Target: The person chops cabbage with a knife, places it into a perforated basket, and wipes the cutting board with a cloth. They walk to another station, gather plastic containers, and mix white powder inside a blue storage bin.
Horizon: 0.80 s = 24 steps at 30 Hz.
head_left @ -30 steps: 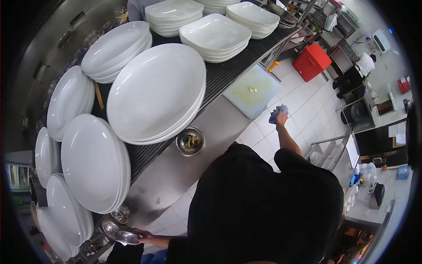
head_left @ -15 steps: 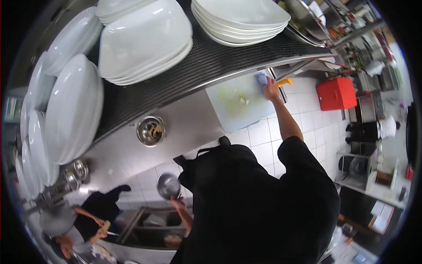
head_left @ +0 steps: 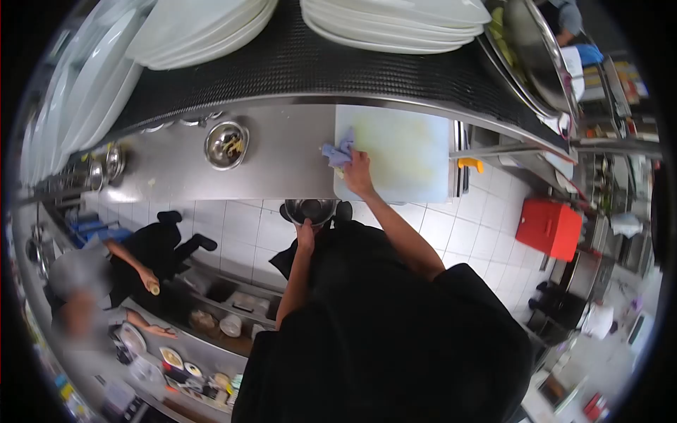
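Observation:
At the left edge of the pale cutting board (head_left: pixel 416 148), my right hand (head_left: pixel 358 173) is closed on a crumpled blue cloth (head_left: pixel 338 149). Small yellowish bits lie at the cloth's edge, and yellow-green stains mark the board. My left hand (head_left: pixel 305 234) grips the rim of a metal bowl (head_left: pixel 310 211), held at the counter's front edge just below the board's left corner. Further left on the steel counter stands another metal bowl (head_left: pixel 227 145) with yellow and dark scraps in it.
A shelf (head_left: pixel 296 77) with stacked white plates (head_left: pixel 395 28) overhangs the counter (head_left: pixel 289 151). A yellow handle (head_left: pixel 470 165) sticks out right of the board. On the tiled floor is a red box (head_left: pixel 549 229). A co-worker (head_left: pixel 144 254) stands to the left, holding something small.
My right hand has wiped the cloth from the board's right side to its left edge, and the scraps have left the middle. My left hand has brought its bowl up to the counter edge.

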Each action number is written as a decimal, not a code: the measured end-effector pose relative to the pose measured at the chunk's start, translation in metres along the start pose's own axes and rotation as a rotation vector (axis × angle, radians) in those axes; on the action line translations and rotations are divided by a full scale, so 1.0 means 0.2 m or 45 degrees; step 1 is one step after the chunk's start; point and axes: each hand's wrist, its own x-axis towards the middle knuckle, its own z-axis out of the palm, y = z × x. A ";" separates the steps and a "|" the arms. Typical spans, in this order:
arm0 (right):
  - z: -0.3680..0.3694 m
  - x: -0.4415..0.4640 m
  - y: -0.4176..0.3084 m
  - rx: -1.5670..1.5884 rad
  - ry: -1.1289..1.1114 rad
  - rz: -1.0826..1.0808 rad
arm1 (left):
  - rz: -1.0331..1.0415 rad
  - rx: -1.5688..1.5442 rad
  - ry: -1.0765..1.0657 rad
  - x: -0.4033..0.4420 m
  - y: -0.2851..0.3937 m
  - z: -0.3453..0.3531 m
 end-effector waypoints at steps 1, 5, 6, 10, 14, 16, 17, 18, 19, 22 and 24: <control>-0.01 0.05 0.05 0.073 -0.040 0.028 | 0.007 -0.025 0.051 -0.04 0.04 0.05; -0.32 0.46 0.42 0.169 0.012 0.264 | 0.039 -0.086 0.142 -0.14 0.11 0.14; -0.39 0.55 0.57 0.061 0.104 0.096 | 0.047 -0.091 0.138 -0.14 0.10 0.13; -0.48 0.52 0.47 -0.451 0.024 0.223 | 0.043 -0.127 0.070 -0.16 0.04 0.15; -0.16 0.25 0.19 -0.347 -0.150 0.097 | 0.058 -0.108 0.121 -0.19 0.03 0.23; -0.13 0.11 -0.06 -0.164 -0.354 0.064 | 0.045 -0.111 0.142 -0.17 0.07 0.26; -0.09 0.07 -0.10 -0.060 -0.347 0.019 | 0.034 -0.095 0.157 -0.19 0.08 0.27; -0.06 0.04 -0.15 0.047 -0.338 -0.025 | 0.025 -0.078 0.170 -0.19 0.10 0.29; -0.05 0.04 -0.19 0.153 -0.329 -0.068 | 0.015 -0.061 0.181 -0.20 0.12 0.29; -0.02 0.19 -0.17 0.264 -0.445 0.175 | 0.045 -0.084 0.192 -0.18 0.08 0.28; -0.03 0.37 -0.14 0.172 -0.310 0.006 | 0.061 -0.182 0.180 -0.18 0.05 0.28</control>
